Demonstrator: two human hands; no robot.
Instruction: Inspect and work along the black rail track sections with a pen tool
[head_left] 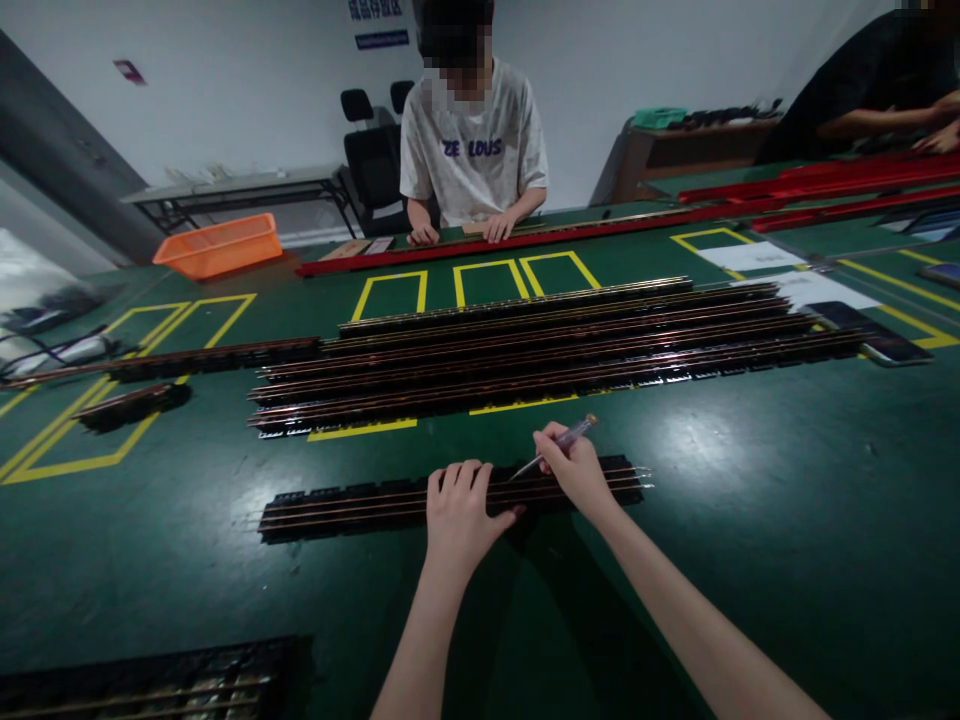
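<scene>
A short black strip with copper rails (337, 505) lies on the green table in front of me. My left hand (459, 510) rests on its middle, fingers curled over the far edge and pressing it down. My right hand (574, 465) is closed in a pinch on a thin pen-like tool (559, 442), whose tip points down-left at the strip between my two hands.
A pile of long black and copper strips (555, 350) lies just beyond. More strips sit at left (135, 402) and bottom left (150, 685). Opposite, a person in a white shirt (471, 150) handles a red rail (525, 240). An orange basket (219, 244) stands at back left.
</scene>
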